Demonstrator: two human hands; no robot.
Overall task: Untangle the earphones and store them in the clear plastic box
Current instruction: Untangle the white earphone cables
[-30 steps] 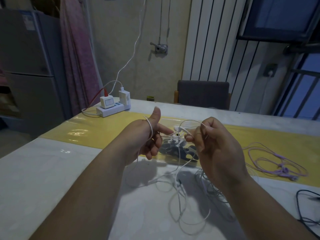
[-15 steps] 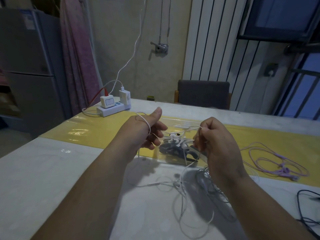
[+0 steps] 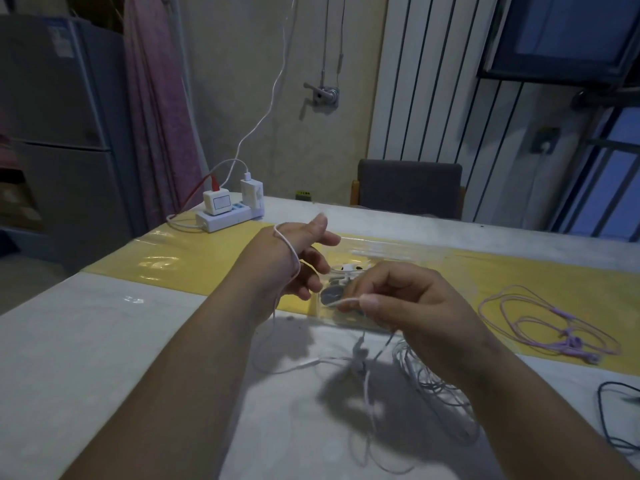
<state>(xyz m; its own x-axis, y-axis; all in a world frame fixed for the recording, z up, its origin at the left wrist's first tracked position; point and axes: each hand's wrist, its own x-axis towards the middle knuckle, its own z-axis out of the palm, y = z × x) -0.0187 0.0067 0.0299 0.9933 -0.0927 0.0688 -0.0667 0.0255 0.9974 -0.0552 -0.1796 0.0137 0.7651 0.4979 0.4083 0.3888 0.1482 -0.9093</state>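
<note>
The right hand point(image 3: 405, 306) pinches a thin white earphone cord point(image 3: 346, 301) between thumb and forefinger, just above the clear plastic box point(image 3: 381, 252) on the yellow table runner point(image 3: 207, 261). The left hand point(image 3: 294, 261) is loosely open, the same cord looped around its thumb base. The rest trails in slack loops onto the white table point(image 3: 104, 341). Light, limp and snag-prone, it looks best gripped near a plug or earbud and drawn gently.

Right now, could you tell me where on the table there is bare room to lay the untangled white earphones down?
Free: the white tabletop left of the left hand, up to the power strip, and the yellow runner there. Crowded: white earphones under the right hand, the clear plastic box behind, purple earphones and a black cable to the right.
</note>
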